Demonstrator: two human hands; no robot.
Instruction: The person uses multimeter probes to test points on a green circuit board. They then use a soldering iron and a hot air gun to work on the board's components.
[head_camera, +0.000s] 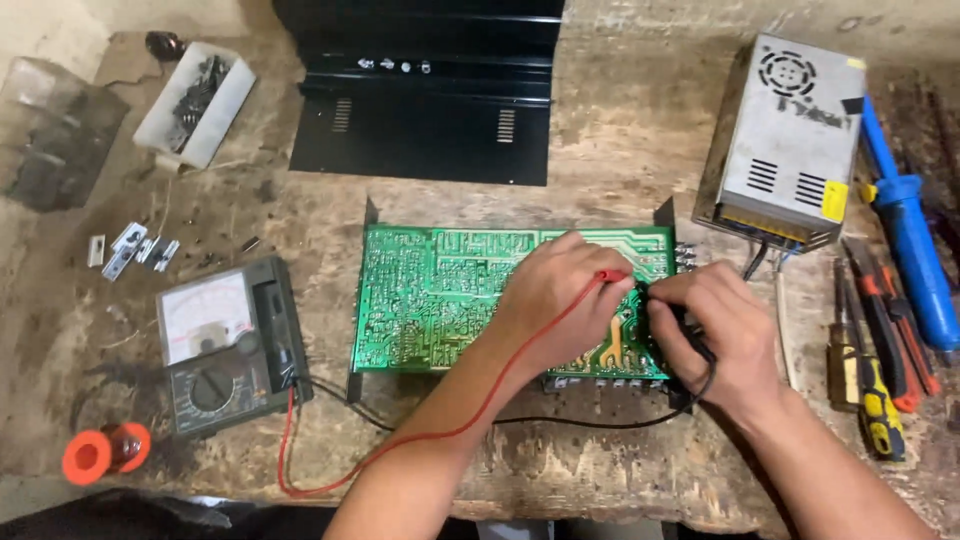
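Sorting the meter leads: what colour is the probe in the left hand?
Red: the left hand holds the red probe against the green circuit board, in the head view.

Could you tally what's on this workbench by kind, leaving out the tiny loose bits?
Green circuit board: 1
Analog multimeter: 1
Test probes: 2, red probe in the left hand, black probe in the right hand
Metal power supply box: 1
Black metal cover: 1
Orange solder spool: 1
Total: 7
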